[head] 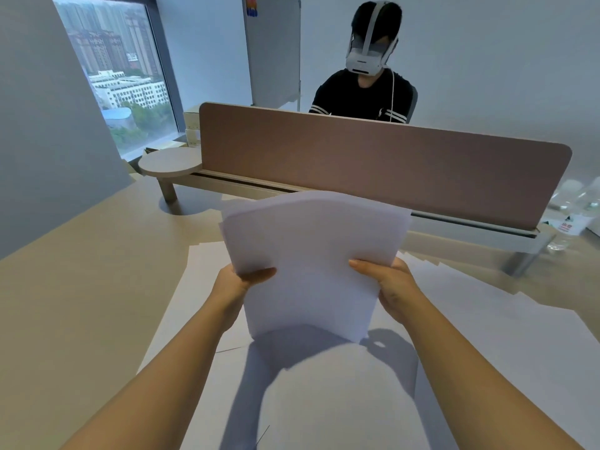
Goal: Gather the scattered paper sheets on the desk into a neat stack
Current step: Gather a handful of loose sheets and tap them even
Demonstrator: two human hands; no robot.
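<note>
Across the desk (97, 287) loose sheets (470, 319) fan out from six to three o'clock, while the gathered bundle (311, 254) stands upright above them — long axis toward twelve — pinched at its side edges by left hand (242, 282) and right hand (389, 284), equally near.

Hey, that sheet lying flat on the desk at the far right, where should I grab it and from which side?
Probably by its right edge, coming in from the right with the right hand. The far-right sheet lies flat on the desk, so slide fingers under that free outer edge; its inner side looks overlapped by the other loose sheets.
</note>
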